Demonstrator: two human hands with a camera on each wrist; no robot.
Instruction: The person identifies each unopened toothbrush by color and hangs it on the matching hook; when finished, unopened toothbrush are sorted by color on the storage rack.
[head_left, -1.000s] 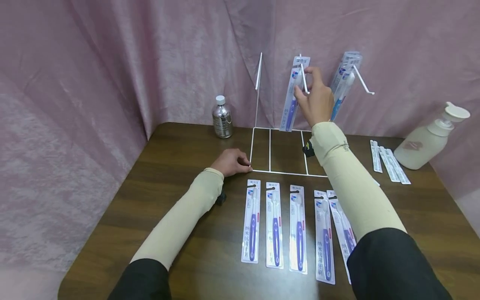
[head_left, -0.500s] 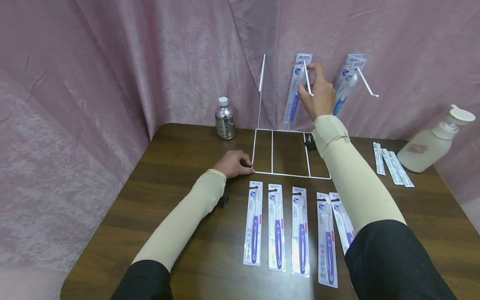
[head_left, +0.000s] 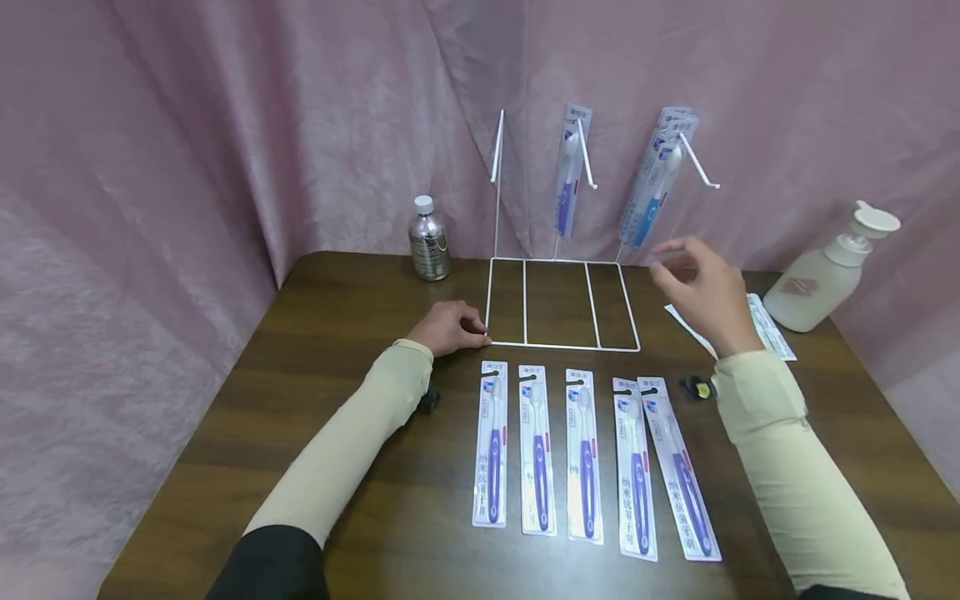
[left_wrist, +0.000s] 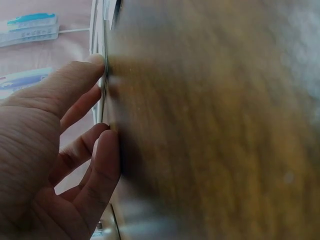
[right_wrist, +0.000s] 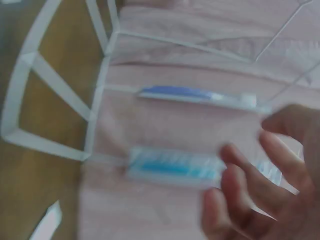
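While our right hand hovered with loose, parted fingers holding nothing, just right of the white wire rack, our left hand rested curled at the rack's front-left corner, seemingly pinching the wire. On the middle hook hung a purple toothbrush pack; five more packs lay in a row on the table.
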